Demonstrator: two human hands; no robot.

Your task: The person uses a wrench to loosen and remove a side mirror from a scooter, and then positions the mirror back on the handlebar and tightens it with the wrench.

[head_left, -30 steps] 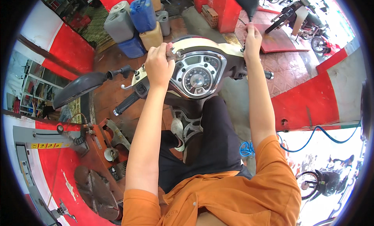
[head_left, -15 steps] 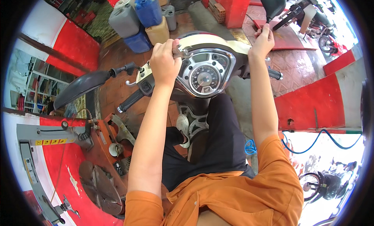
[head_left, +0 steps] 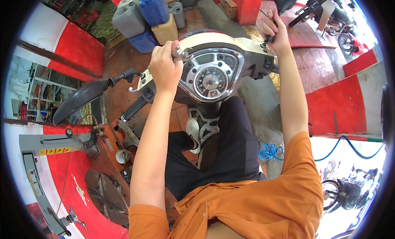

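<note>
Clutching a wrench: the fingers of your left hand are clenched round the grey metal tool, whose head pokes out past the thumb over the upper left edge of the dashboard.
Right mirror stem: the fingers of your right hand are curled round the black stem, grasping it between the right mirror and the mount.
Mirror position: it stands above the right side of the scooter, with the stem's lower end at the mount.
Step at the mount: you appear to be handling the mirror by its stem, with the wrench kept ready and well apart from it.
Next move at the stem: it seems to call for a steady right hold, the stem in line with its mount, and no knock of the wrench against the dashboard trim.
Under your right hand: your palm and fingers cover much of the stem; whether its thread is seated, you cannot tell from here.
Wrench handle: hidden inside your left fist, so its length and any contact with the cover are unclear.
Right grip: mostly behind your forearm.
Top edge: it cuts off the mirror's head.
Lower right: glare washes out the parked motorbike.
</note>
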